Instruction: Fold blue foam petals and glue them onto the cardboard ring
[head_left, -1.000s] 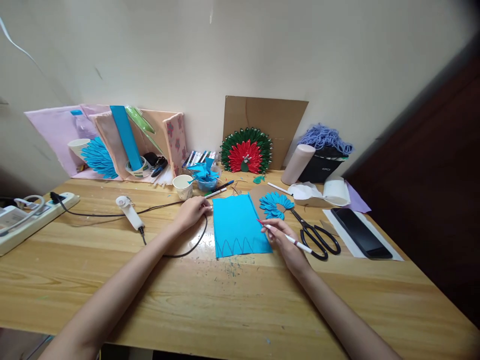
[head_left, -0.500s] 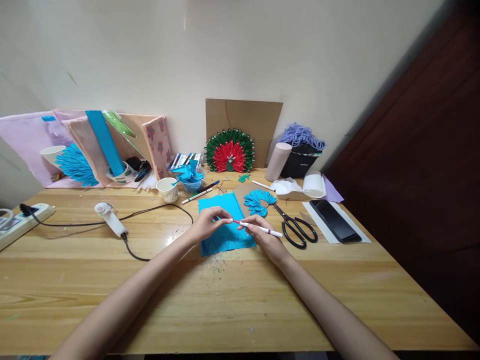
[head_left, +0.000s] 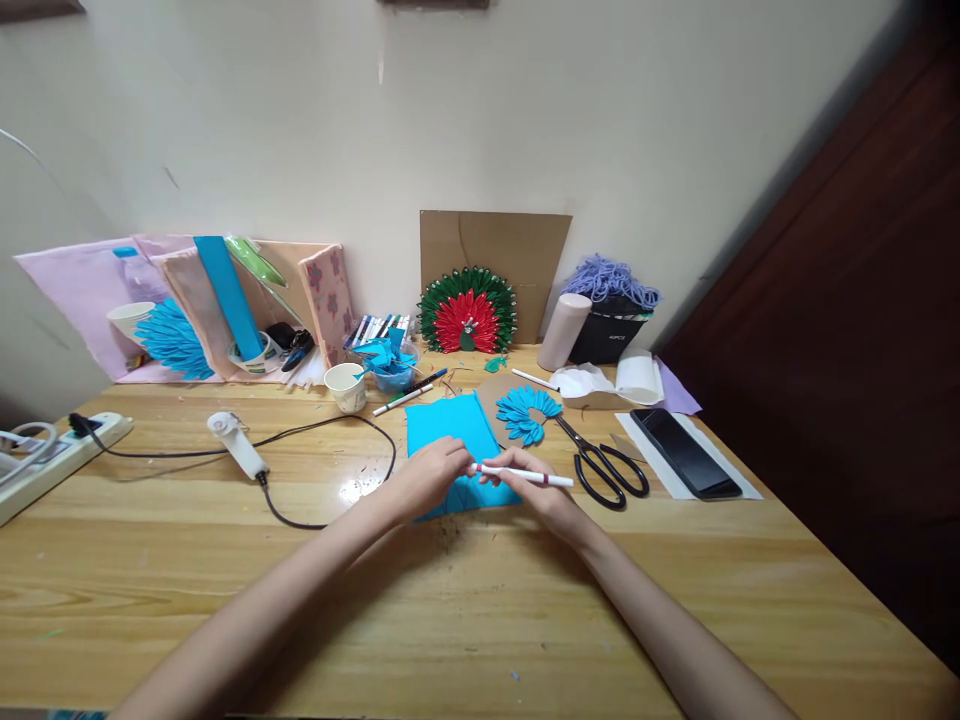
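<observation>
Starting at the far left edge, a white power strip (head_left: 56, 452) lies on the wooden table (head_left: 480, 600), its black cord running right to a white glue gun (head_left: 236, 446) lying on its side. Behind them, pink sheets (head_left: 82, 285) and a blue strip (head_left: 225, 290) lean against the wall, with a paper cup (head_left: 347, 386) just in front.

Now to the middle: the left hand (head_left: 431, 478) is curled over the near edge of the blue sheet (head_left: 450, 428), fingertips pinching the left end of a white pen (head_left: 523, 475). The blue sheet lies flat on the table, partly covered by both hands. The right hand (head_left: 541, 492) grips the same pen along its barrel, thumb and fingers closed round it; the pen runs level between the two hands, just above the sheet, its red-banded end pointing right.

Behind, a red and green fan ornament (head_left: 468, 312) stands against a cardboard panel (head_left: 499, 255).

Moving right, a blue petal piece (head_left: 526, 412) lies near the sheet's far corner, black scissors (head_left: 604, 465) just beside the right hand, then a black phone (head_left: 684, 452) on white paper. A beige roll (head_left: 564, 331) and purple yarn (head_left: 616, 279) sit at the back.
</observation>
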